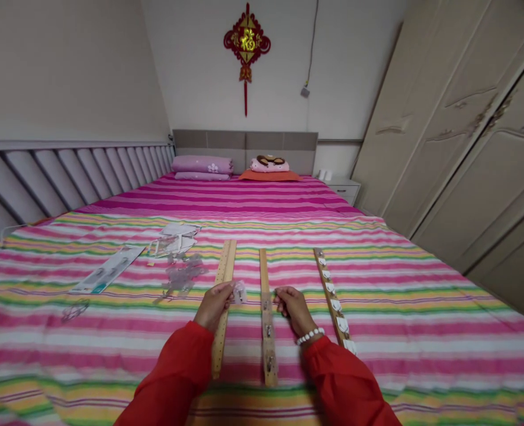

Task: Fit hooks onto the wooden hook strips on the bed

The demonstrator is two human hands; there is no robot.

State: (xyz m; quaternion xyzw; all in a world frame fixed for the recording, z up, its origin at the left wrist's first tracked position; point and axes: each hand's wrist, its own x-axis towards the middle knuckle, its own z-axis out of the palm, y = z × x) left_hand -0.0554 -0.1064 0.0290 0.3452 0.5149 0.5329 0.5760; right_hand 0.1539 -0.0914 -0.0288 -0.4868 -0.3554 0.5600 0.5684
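I see the middle strip [264,277] running near-to-far on the bed [155,337], pale wood, three clear hooks [268,330] along its near half; left grip [215,305] pinching a loose hook [240,293]; right grip [295,307] curled, contents I can't tell.

From where I stand, both forearms, in a loose red fabric left sleeve [170,376] and a matching right sleeve [346,381], are observed extended forward and converging, the hands level and apart. The bare left hand [214,305] is turned inward, back uppermost, thumb and forefinger pinched. The bare right hand [295,307], its wrist ringed by a white beaded bracelet [310,335], points inward with fingers curled; fingertip contact cannot be confirmed.
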